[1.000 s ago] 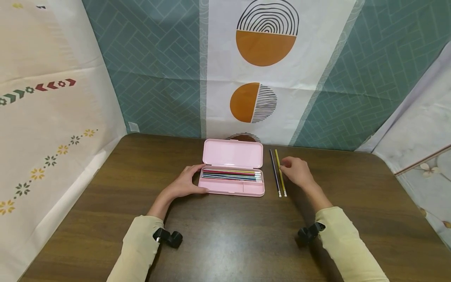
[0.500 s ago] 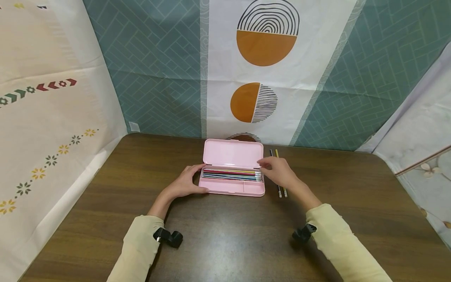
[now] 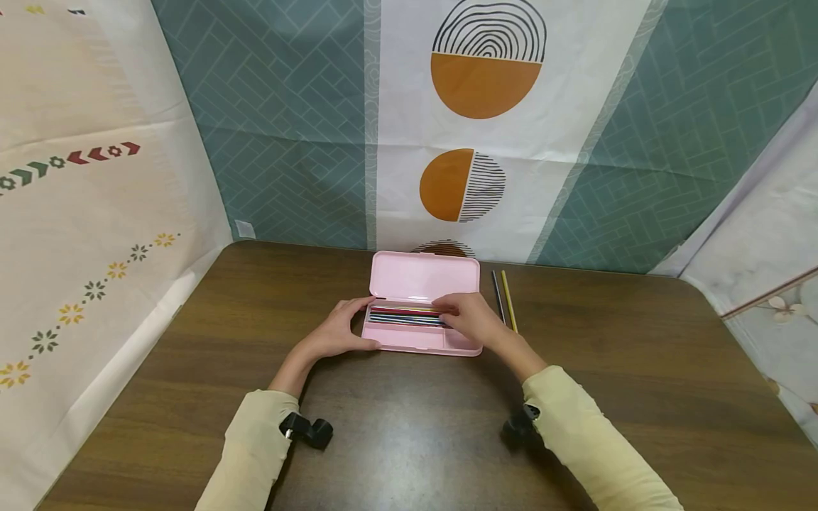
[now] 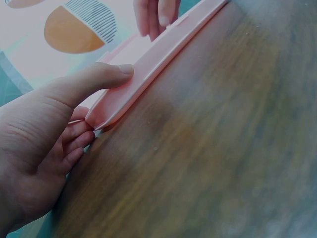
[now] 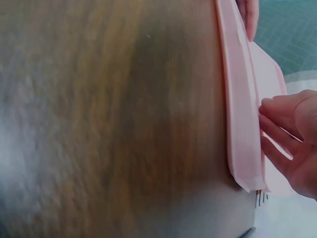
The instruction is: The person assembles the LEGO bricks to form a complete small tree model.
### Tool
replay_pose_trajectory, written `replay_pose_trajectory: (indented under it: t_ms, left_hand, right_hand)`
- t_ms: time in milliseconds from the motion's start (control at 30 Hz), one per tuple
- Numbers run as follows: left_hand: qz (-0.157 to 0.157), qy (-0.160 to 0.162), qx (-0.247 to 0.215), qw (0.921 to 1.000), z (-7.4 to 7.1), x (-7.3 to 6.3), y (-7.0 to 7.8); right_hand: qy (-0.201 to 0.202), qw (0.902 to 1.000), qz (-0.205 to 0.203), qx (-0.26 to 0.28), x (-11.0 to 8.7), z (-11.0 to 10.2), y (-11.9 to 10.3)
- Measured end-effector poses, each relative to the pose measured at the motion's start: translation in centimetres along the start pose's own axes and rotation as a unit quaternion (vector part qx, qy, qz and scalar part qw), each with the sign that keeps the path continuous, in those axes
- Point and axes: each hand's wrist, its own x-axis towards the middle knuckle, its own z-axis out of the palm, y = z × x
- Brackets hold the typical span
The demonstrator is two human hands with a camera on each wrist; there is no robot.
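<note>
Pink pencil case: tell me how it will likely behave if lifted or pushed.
The pink pencil case should feel stiff, judging by its straight edges. Its open lid, seemingly hinged at the back, would probably swing if lifted. Tilting may make the pencils inside slide, since they appear loose, side by side.

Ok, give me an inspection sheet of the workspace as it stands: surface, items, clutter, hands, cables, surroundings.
Surface: brown wood-grain table, glare patch in front of the case.
Items: pink pencil case, lid open, several pencils inside; dark pencil and yellow pencil lie outside, to its right.
Clutter: nothing seen.
Hands: left hand holds the case's left end; right hand reaches into its right part, grip hidden.
Cables: nothing seen.
Surroundings: patterned coverings behind and at both sides.
</note>
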Motion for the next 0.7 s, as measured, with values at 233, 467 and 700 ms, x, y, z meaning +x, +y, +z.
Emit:
replay_pose_trajectory:
  t_ms: [233, 467, 700]
  left_hand:
    - [-0.005, -0.001, 0.000, 1.0000, -0.1, 0.1, 0.0]
    - [-0.010, -0.003, 0.003, 0.9999, -0.2, 0.1, 0.0]
    - [-0.005, -0.002, 0.005, 1.0000, -0.1, 0.0, 0.1]
  right_hand:
    - [-0.003, 0.9994, -0.006, -0.034, 0.7, 1.0, -0.1]
    - [-0.017, 0.9969, -0.024, -0.073, 1.1, 1.2, -0.4]
    - [-0.045, 0.9906, -0.042, -0.122, 1.0, 1.1, -0.8]
